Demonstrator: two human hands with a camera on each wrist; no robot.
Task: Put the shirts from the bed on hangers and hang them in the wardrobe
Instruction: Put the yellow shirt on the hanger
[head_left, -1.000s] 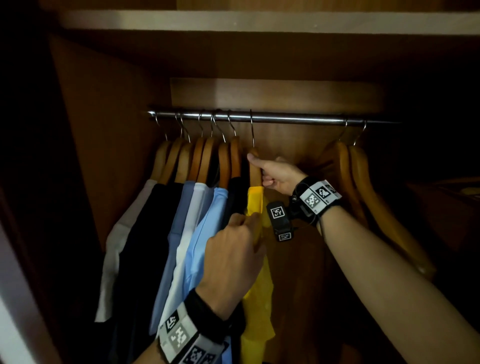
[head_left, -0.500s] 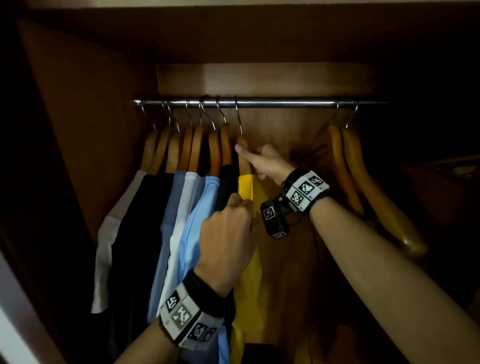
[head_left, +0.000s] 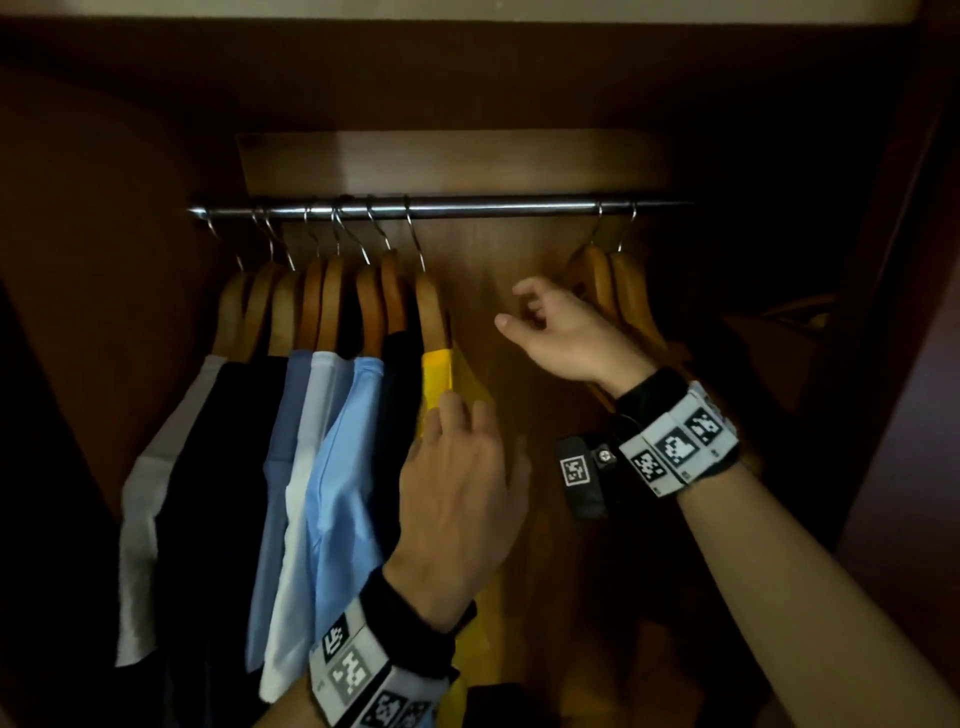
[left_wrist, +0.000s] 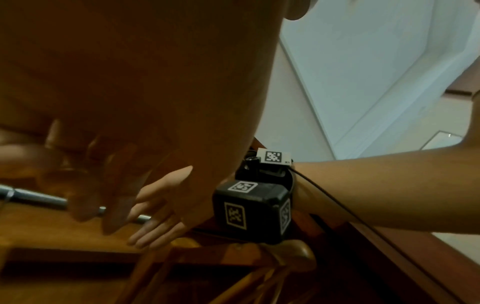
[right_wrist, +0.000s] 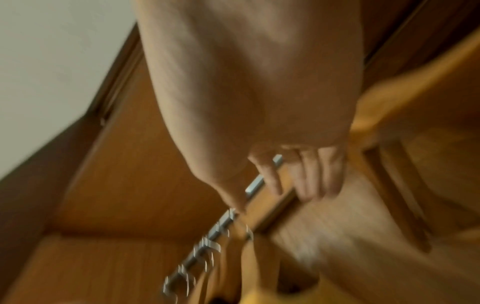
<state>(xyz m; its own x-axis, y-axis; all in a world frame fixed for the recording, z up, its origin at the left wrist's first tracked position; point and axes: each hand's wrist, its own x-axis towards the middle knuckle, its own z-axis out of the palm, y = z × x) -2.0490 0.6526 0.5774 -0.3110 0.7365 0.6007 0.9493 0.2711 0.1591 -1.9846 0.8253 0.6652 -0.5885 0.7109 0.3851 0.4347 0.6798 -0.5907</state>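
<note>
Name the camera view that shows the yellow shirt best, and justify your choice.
The head view: the yellow shirt hangs on the rail, clearly lit. The right wrist view shows only a blurred yellow patch at the bottom edge; the left wrist view shows none.

Support: I see a metal rail (head_left: 467, 207) spanning the wooden wardrobe (head_left: 457, 161).
Left end: eight wooden hangers hooked on it, packed close, carrying shirts; the yellow shirt (head_left: 436, 371) is rightmost.
Right end: two bare wooden hangers (head_left: 618, 291), well apart from those.

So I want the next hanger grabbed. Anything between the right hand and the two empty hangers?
Nothing visible. The right hand hangs open just left of the empty hangers on the rail, with only bare wardrobe back between them.
</note>
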